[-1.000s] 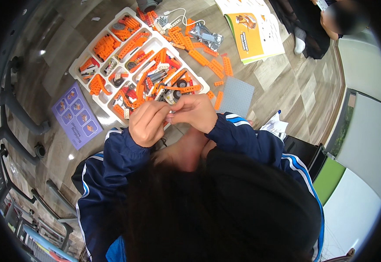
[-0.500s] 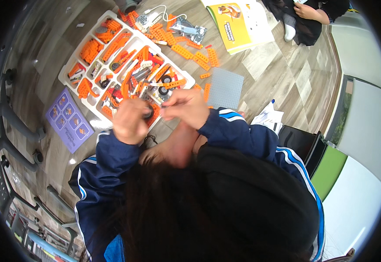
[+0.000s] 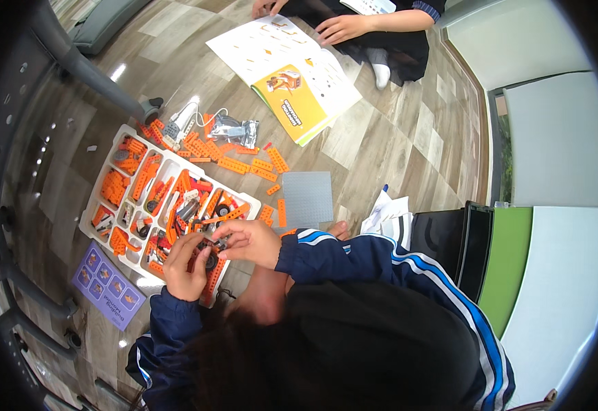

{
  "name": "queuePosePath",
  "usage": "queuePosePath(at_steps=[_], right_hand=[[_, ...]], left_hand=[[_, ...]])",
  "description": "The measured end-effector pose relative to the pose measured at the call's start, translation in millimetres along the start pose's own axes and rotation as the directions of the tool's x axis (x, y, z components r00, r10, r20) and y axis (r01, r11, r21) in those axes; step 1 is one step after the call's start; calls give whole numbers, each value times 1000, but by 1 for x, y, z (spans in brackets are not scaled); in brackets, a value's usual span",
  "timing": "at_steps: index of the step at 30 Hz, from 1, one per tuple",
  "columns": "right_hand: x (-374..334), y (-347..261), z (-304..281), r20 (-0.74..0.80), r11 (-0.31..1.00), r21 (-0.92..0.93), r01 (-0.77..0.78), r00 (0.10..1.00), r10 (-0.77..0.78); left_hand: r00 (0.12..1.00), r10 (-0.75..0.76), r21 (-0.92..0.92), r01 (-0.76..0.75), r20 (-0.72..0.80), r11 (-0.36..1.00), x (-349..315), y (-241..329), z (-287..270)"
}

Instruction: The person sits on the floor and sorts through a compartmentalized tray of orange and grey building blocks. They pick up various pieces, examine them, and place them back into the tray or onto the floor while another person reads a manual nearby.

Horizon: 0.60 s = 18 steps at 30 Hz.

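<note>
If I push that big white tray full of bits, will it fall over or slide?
The white tray probably won't tip, because it's wide, low and sits flat. It may slide, since the floor looks smooth and shiny. It might feel heavy with so many orange pieces in it, and loose ones could shift about.

1 head-worn fisheye | faces down | near left hand (image 3: 184, 269), right hand (image 3: 254, 244) | floor (image 3: 408, 137) beyond

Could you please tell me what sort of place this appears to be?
Probably a classroom or activity room: a white tray of orange building pieces sits on the wood-patterned floor, an open picture booklet lies beyond it, and wheeled furniture legs stand at the left.
</note>
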State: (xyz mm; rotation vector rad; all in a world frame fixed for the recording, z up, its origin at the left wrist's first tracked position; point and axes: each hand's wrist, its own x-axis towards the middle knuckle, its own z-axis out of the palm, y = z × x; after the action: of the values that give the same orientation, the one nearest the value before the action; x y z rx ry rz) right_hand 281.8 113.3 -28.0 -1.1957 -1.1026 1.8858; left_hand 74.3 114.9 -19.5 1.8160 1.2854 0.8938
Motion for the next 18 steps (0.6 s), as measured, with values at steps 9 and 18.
queuePosePath(at_steps=[9, 18], right_hand=[[-5, -9, 6, 114, 966, -235, 104, 990, -79], [-8, -14, -4, 274, 981, 178, -82, 961, 30]], left_hand=[[975, -95, -110, 119, 201, 987, -9, 4, 9], [977, -67, -310, 128, 201, 942, -15, 13, 8]])
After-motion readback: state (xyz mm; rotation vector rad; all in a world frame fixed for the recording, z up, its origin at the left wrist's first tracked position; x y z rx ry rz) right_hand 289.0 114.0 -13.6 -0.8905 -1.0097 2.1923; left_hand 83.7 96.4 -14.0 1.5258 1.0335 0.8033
